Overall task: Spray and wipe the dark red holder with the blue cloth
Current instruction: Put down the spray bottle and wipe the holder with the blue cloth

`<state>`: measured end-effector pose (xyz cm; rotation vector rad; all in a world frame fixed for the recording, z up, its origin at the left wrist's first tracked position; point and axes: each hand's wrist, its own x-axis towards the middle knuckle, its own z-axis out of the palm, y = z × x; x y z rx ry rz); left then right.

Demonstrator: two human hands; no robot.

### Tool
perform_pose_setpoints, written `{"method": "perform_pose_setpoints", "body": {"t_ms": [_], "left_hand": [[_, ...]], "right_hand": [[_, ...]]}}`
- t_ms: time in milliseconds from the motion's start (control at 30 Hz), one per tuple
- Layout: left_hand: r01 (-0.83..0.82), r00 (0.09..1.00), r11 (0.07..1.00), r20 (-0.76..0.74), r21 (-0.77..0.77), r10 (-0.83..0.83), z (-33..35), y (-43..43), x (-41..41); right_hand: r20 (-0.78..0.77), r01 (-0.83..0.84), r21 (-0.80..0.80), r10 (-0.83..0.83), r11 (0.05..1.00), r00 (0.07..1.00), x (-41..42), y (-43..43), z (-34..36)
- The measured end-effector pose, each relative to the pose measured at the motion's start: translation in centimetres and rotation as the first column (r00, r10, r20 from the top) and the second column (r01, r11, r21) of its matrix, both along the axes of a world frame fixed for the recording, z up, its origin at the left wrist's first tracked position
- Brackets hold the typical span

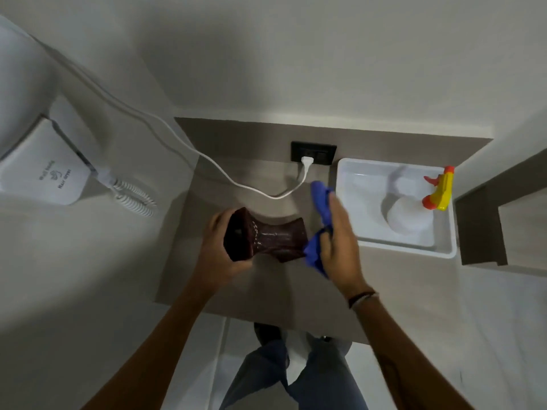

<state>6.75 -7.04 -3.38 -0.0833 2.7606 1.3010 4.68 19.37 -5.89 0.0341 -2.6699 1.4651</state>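
Note:
The dark red holder point(266, 235) is tipped on its side above the taupe counter, its open mouth turned left toward me and its surface glistening with droplets. My left hand point(217, 253) grips it around the mouth end. My right hand point(337, 241) holds the blue cloth point(321, 202), which is bunched in the fingers and touches the holder's right end. The spray bottle point(414, 211), white with a yellow and orange trigger head, stands inside the white tray to the right.
The white tray point(444, 250) sits at the counter's right. A black wall socket point(313, 153) holds a white plug with a cord running left to a wall-mounted hair dryer point(47, 170). The counter point(281, 294) ends near my legs.

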Motion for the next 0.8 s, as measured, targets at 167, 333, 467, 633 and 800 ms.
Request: {"method": "perform_pose_setpoints", "body": {"t_ms": [167,333,467,633,800], "left_hand": [[0.032,0.999,0.999,-0.009,-0.038,-0.032,-0.4,-1.3,0.6],[0.001,1.000,1.000,-0.025,-0.026,-0.002,-1.0,-2.4,1.5],[-0.004,1.000,1.000,-0.028,0.027,0.005,-1.0,-2.1,1.2],[-0.026,0.999,1.000,-0.025,-0.002,0.025,-1.3,-3.3,2.0],[0.020,0.999,1.000,-0.034,0.024,-0.019,-1.0,-2.5,1.2]], "right_hand": [[-0.193,-0.297,0.231,0.343,0.927,0.919,6.1,-10.6,-2.5],[0.077,-0.193,0.327,0.177,0.925,0.981,3.9,-6.6,-5.2],[-0.138,-0.197,0.164,0.220,0.967,0.966,4.9,-13.1,-2.9],[0.017,-0.260,0.243,0.264,0.934,0.964,4.3,-8.9,-4.6],[-0.031,-0.277,0.196,0.288,0.941,0.957,4.5,-11.4,-2.7]]}}
